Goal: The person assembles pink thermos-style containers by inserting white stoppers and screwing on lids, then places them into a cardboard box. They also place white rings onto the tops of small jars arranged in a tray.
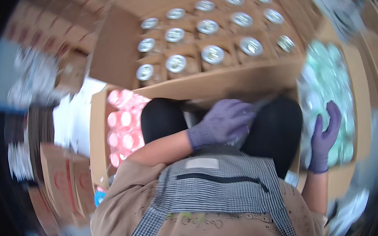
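My left hand [226, 123], in a purple knit glove, is over my lap between my knees; whether it holds the blurred clear thing beneath it is hidden. A purple glove also covers my right hand [325, 137], its thumb and a finger spread at the edge of a carton of pale green wrapped items [331, 81]. Before me stands a large open cardboard box [220, 78] with rows of silver-lidded containers [213, 54] between cardboard dividers. Pink wrapped items [128, 139] lie in a carton beside my knee at the left of the picture.
Closed cardboard boxes [65, 181] stand at the lower left. Stacked cartons [59, 4] fill the upper left, above blurred clear plastic packs [33, 74]. Another open carton [375, 68] lies beyond the green items. My black-clad knees flank the space below the large box.
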Demonstrator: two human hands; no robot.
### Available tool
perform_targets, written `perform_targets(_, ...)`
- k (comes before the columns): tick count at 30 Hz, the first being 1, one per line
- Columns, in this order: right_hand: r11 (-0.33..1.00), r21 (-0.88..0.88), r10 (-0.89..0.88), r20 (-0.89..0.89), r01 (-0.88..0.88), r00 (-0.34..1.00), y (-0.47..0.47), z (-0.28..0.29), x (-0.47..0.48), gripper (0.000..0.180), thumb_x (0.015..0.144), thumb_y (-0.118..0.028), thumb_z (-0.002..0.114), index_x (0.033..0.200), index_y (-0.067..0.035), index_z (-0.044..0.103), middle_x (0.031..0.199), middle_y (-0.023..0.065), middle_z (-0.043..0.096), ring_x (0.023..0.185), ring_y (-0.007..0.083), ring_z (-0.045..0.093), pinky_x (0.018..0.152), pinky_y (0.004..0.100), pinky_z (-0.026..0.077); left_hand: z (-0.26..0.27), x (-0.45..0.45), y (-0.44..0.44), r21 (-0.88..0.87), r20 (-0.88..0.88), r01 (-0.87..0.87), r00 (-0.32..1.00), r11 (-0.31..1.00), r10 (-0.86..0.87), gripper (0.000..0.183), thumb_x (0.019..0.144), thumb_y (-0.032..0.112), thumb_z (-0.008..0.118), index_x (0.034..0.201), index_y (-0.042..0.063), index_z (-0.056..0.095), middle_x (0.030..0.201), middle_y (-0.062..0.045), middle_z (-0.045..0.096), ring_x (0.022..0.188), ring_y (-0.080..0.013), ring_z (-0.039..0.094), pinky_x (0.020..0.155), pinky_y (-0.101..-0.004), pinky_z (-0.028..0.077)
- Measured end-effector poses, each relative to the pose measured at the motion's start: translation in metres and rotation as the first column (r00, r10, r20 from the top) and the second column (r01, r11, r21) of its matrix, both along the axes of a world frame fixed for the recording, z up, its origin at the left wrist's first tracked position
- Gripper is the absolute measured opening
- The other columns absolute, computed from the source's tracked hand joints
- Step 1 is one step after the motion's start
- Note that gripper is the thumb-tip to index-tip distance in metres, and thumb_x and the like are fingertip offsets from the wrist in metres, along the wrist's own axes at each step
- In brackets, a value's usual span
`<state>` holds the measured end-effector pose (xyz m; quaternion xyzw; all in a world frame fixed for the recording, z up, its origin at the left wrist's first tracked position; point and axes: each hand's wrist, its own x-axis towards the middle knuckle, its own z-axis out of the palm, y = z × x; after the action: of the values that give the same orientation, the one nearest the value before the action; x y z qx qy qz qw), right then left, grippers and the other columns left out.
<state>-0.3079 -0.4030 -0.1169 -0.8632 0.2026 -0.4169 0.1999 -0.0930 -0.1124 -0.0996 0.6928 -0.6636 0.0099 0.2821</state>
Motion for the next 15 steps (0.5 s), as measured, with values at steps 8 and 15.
perform_targets(8, 0.78, -0.262, -0.317, -0.948, 0.568, -0.001, -0.013, -0.161, -0.494, 0.032, 0.09, -0.013, 0.063, 0.122, -0.01, 0.066, 0.11, 0.0177, 0.07, 0.094, 0.0381, 0.07, 0.084, 0.0449, 0.057, -0.097, -0.003, 0.067, 0.393, -0.499, -0.184, 0.78, 0.901, 0.377, 0.034, 0.094, 0.016, 0.069, 0.124, 0.001, 0.067, 0.118, -0.017, 0.069, 0.112, -0.0312, 0.065, 0.1, -0.0382, 0.05)
perform_targets(15, 0.375, 0.515, 0.095, -0.848, 0.771, 0.521, 0.184, -0.26, -0.393, 0.049, 0.086, -0.049, 0.067, 0.119, -0.013, 0.073, 0.115, 0.0197, 0.072, 0.109, 0.0368, 0.068, 0.097, 0.045, 0.053, -0.106, 0.001, 0.059, 0.473, -0.378, -0.183, 0.841, 0.862, 0.386, 0.037, 0.094, 0.015, 0.07, 0.126, -0.001, 0.064, 0.122, -0.016, 0.067, 0.112, -0.0286, 0.066, 0.098, -0.0361, 0.052)
